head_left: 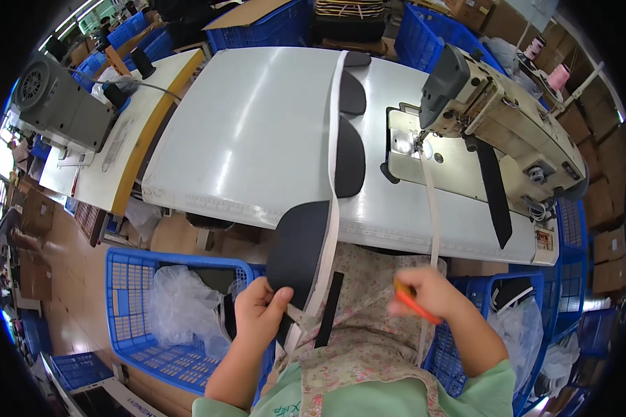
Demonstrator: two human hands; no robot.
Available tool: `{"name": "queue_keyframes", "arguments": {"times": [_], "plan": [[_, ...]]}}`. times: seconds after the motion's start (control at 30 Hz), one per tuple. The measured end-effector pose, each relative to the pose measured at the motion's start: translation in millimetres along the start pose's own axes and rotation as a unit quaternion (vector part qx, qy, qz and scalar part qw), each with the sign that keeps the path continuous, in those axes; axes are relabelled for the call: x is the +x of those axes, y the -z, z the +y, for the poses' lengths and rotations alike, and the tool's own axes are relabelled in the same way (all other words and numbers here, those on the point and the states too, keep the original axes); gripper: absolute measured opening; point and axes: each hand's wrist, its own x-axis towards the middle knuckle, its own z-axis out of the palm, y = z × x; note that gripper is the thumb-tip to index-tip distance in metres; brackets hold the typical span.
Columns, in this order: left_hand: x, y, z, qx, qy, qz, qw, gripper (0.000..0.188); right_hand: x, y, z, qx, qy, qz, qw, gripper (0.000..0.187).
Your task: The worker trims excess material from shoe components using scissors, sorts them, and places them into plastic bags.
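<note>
My left hand (pixel 259 313) pinches a black rounded fabric panel (pixel 295 247) by its lower corner, thumb on top. Cream binding tape (pixel 333 174) edges the panel and runs on up the white table, joining several more black half-round panels (pixel 350 156) in a chain. In my right hand (pixel 424 288), closed in front of the apron, is a pair of orange-handled scissors (pixel 417 307); motion blurs it, and its blades cannot be made out. A separate cream tape (pixel 431 201) comes down from the sewing machine (pixel 501 118) and passes behind the right hand.
The white table (pixel 257 132) spans the front. Blue crates stand at my left (pixel 181 257) and right (pixel 532 278), holding clear plastic bags and black pieces. A black strip (pixel 329 313) lies against my flowered apron (pixel 368 278). Another sewing machine (pixel 66 101) is at far left.
</note>
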Motion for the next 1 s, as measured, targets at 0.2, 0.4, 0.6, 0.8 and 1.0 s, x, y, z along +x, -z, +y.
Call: {"name": "queue_keyframes", "arguments": {"times": [0.2,0.4,0.6,0.8,1.0], "plan": [[-19,15,1,0.104,0.003,-0.030,0.994,0.030,72,-26,-32,0.363,0.079,0.223,0.901,0.027],[-1,32,36,0.227,-0.042,0.000,0.973,0.030,85,-52,-26,0.257,0.100,0.297,0.914,0.019],[47,-24,27,0.199,-0.147,0.013,0.969,0.031,66,-87,-36,0.210,0.062,0.287,0.933,0.019],[52,-29,3,0.170,0.006,0.009,0.985,0.045,59,-101,-27,0.118,0.123,0.261,0.950,0.025],[24,-24,25,0.225,-0.072,0.016,0.972,0.031,66,-66,-45,0.156,0.078,0.298,0.939,0.039]]}}
